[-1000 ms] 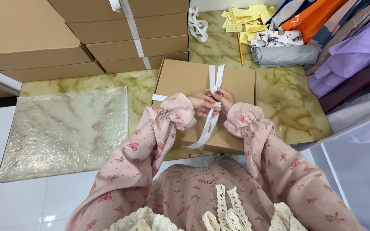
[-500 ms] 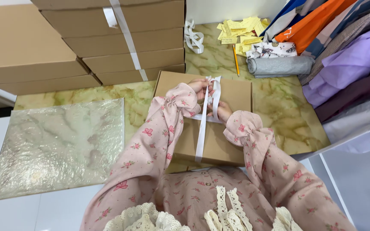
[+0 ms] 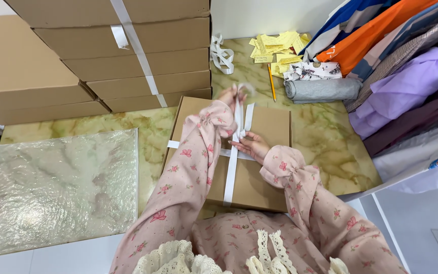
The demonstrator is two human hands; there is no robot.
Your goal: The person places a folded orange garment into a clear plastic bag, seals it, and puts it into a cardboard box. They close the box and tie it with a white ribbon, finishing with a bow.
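A flat brown cardboard box (image 3: 264,127) lies on the marbled table in front of me. A white ribbon (image 3: 231,172) runs lengthwise and crosswise over its lid. My left hand (image 3: 229,96), raised above the box's far edge, pinches a ribbon end and pulls it upward. My right hand (image 3: 252,144) presses on the ribbon crossing in the middle of the lid, fingers closed around the strands. Both arms wear pink flowered sleeves.
A stack of brown boxes (image 3: 128,56), one bound with white tape, stands at the back left. A sheet of clear bubble wrap (image 3: 57,193) lies left. Loose ribbon (image 3: 221,56), yellow paper slips (image 3: 277,45), a pencil (image 3: 270,83) and folded fabrics (image 3: 396,76) lie at the back right.
My left hand has risen from the lid toward the box's far edge, drawing the ribbon end up. My right hand has stayed at the crossing. The camera has moved closer.
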